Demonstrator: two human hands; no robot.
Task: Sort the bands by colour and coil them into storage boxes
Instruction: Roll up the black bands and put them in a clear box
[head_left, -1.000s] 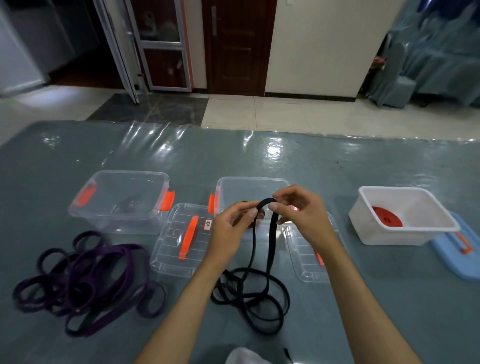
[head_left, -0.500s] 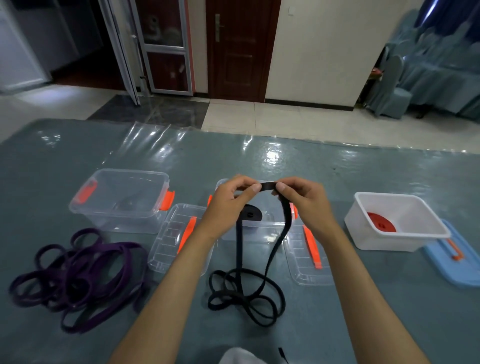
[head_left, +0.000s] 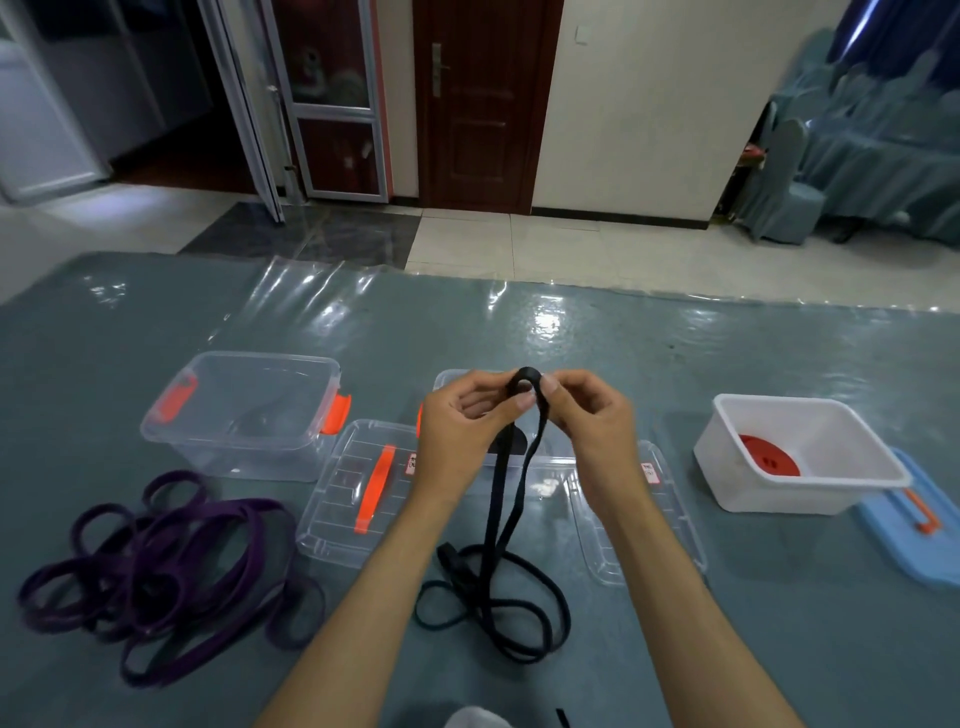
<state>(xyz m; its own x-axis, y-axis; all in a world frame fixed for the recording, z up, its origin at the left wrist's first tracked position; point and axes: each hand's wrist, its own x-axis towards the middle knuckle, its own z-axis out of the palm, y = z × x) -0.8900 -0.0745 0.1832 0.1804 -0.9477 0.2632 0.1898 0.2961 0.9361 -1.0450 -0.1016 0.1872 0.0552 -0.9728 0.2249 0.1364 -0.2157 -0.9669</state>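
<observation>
Here, flat black band (head_left: 506, 499), fingertip-pinched loop

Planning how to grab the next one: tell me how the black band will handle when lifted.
Probably floppy: the black band hangs limp from both hands, left hand and right hand, its tail slumped in loose loops on the table. Likely light, since fingertip pinches hold it. It may tangle.

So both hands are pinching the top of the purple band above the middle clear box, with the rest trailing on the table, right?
Not quite: the head view shows the left hand and right hand pinching the black band, not the purple one. The purple bands lie untouched on the table at left. The rest stands: it is above the middle clear box, trailing down.
</observation>
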